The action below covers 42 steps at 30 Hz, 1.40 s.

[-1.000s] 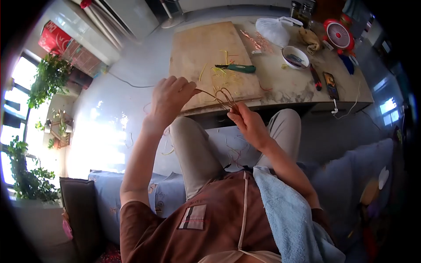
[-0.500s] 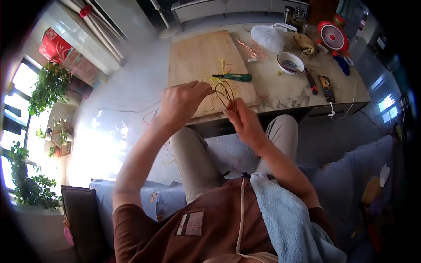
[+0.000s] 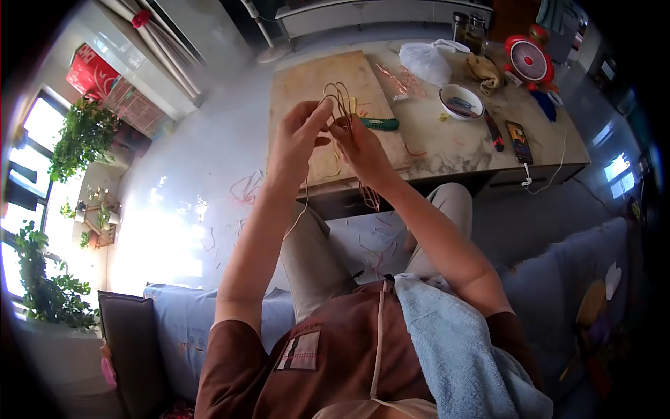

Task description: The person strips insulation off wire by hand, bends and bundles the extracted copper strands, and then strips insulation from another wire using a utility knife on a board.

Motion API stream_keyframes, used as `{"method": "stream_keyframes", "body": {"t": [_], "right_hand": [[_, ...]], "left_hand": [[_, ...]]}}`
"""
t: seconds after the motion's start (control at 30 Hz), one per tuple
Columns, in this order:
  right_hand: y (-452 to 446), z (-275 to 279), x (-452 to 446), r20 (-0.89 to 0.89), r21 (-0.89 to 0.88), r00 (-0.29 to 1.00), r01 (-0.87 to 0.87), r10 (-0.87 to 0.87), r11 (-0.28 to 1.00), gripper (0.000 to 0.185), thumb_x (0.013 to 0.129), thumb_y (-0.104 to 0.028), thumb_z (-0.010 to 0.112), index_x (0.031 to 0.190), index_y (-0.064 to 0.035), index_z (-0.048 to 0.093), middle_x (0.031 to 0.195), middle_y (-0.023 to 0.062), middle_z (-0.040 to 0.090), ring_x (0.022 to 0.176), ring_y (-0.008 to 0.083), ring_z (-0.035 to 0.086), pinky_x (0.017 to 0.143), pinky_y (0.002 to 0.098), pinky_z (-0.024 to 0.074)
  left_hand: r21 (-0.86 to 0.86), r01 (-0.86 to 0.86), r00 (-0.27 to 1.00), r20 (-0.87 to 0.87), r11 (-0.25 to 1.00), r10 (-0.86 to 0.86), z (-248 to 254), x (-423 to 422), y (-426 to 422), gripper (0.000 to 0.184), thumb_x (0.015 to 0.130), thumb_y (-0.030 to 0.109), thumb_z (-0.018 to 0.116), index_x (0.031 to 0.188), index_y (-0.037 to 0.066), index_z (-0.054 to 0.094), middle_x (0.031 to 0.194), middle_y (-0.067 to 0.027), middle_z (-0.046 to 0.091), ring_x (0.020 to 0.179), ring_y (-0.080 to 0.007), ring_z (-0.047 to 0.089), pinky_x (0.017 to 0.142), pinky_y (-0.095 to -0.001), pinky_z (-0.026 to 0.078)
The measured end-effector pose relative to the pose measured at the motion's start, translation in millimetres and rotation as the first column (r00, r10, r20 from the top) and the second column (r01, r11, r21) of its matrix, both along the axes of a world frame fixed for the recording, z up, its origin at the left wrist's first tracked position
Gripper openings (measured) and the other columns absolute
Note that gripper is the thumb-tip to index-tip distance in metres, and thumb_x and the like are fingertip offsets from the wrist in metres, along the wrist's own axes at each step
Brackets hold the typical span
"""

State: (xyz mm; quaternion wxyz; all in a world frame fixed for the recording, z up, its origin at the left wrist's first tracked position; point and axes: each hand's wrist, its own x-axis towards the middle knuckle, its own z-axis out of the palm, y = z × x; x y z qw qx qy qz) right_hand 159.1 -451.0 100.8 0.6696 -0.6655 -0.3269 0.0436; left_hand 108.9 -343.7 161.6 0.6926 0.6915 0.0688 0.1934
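My left hand pinches a copper-coloured wire bent into several narrow loops above the wooden board. Beside it, my right hand is closed around the same looped wire. The lower loops hang out below my right palm, and a loose end dangles under my left wrist. A green-handled utility knife lies on the board just beyond my right hand, its blade end hidden behind my fingers. Yellow strips, partly covered by my hands, are scattered on the board.
The marble-patterned table also carries bare copper strands, a white bag, a white bowl, a red-and-black tool, a phone and a red fan. Scraps litter the floor. A blue towel hangs over my chest.
Both hands have moved away from me over the board. The wire loops now stand upright above my fingers, and more loops hang below my right hand.
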Motion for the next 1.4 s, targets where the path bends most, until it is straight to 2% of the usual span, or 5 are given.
{"method": "stream_keyframes", "body": {"t": [0.3,0.5,0.63,1.03,1.4], "right_hand": [[16.5,2.2,-1.3,0.291,0.249,0.954,-0.010,-0.065,0.968,0.032,0.091,-0.017,0.045,0.112,0.0056,0.036,0.107,0.0200,0.055,0.099,0.0350,0.056,0.079,0.0375,0.0444],[7.7,4.2,10.4,0.206,-0.007,0.973,-0.103,0.102,0.995,0.027,0.092,-0.018,0.045,0.108,0.0041,0.043,0.096,0.0157,0.059,0.087,0.0262,0.060,0.077,0.0351,0.0465],[-2.4,9.5,-1.2,-0.142,0.160,0.860,-0.469,0.490,0.869,0.029,0.091,-0.027,0.049,0.102,0.0002,0.046,0.082,0.0111,0.063,0.079,0.0180,0.062,0.071,0.0321,0.0484],[-17.1,12.8,-11.8,-0.484,0.203,0.617,-0.611,0.621,0.765,0.026,0.089,-0.030,0.051,0.082,-0.0052,0.052,0.047,-0.0028,0.040,0.035,0.0066,0.036,0.038,0.0222,0.0348],[-12.9,-22.0,-23.3,-0.289,-0.153,0.882,-0.427,0.373,0.891,0.026,0.090,-0.025,0.054,0.088,-0.0021,0.042,0.062,0.0021,0.053,0.056,0.0097,0.055,0.051,0.0258,0.0451]], "left_hand": [[-0.037,0.002,0.974,0.225,0.999,0.006,-1.0,23.5,-18.2,0.029,0.075,0.016,0.071,0.082,0.000,0.048,0.075,-0.0077,0.059,0.062,-0.0095,0.053,0.052,-0.0218,0.043],[0.045,-0.077,0.978,0.196,0.996,0.067,14.5,22.7,-6.9,0.025,0.075,0.009,0.071,0.076,0.006,0.046,0.072,-0.0045,0.056,0.065,-0.0121,0.057,0.058,-0.0241,0.048],[-0.085,0.007,0.974,0.226,0.996,0.013,16.8,16.8,-5.1,0.019,0.078,0.015,0.067,0.082,0.006,0.051,0.074,-0.0032,0.055,0.065,-0.0106,0.056,0.059,-0.0248,0.049],[-0.281,0.145,0.985,0.130,0.949,-0.112,5.0,12.6,0.5,0.016,0.085,0.019,0.062,0.076,0.011,0.050,0.066,0.0008,0.049,0.055,-0.0107,0.049,0.049,-0.0247,0.042],[-0.051,-0.168,0.928,0.329,0.984,0.175,-3.7,12.8,7.6,0.032,0.085,0.024,0.063,0.065,0.010,0.043,0.051,-0.0024,0.046,0.045,-0.0126,0.044,0.045,-0.0263,0.038]]}}
